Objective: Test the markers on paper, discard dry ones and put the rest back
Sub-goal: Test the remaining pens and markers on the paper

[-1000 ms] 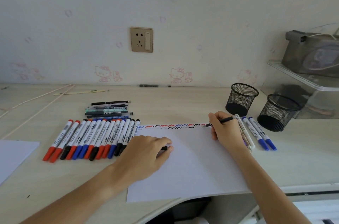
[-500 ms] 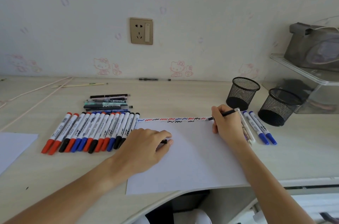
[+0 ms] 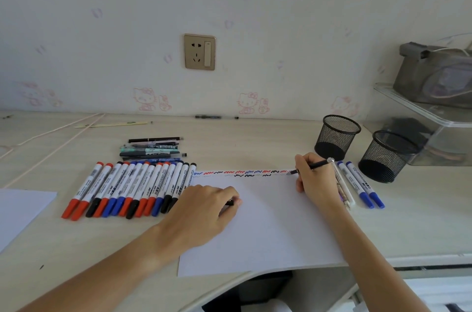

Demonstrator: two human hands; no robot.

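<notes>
A white sheet of paper (image 3: pixel 268 230) lies on the desk, with a row of red, blue and black squiggles (image 3: pixel 242 173) along its top edge. My right hand (image 3: pixel 313 179) grips a thin black pen (image 3: pixel 316 165), its tip touching the paper's top right corner. My left hand (image 3: pixel 204 207) rests on the paper's left part and pinches a small black cap (image 3: pixel 229 202). Left of the paper lies a row of several red, blue and black markers (image 3: pixel 127 189). Two blue markers (image 3: pixel 360 187) and a white pen (image 3: pixel 343 187) lie right of my right hand.
Two black mesh pen cups (image 3: pixel 337 136) (image 3: pixel 387 156) stand at the right. A small pile of pens (image 3: pixel 153 149) lies behind the marker row. Another white sheet (image 3: pixel 20 212) is at the far left. A clear shelf unit (image 3: pixel 434 127) stands at the far right.
My right hand has barely shifted at the paper's top right corner, keeping the pen tip on the paper. My left hand stays put. The camera view has tilted slightly.
</notes>
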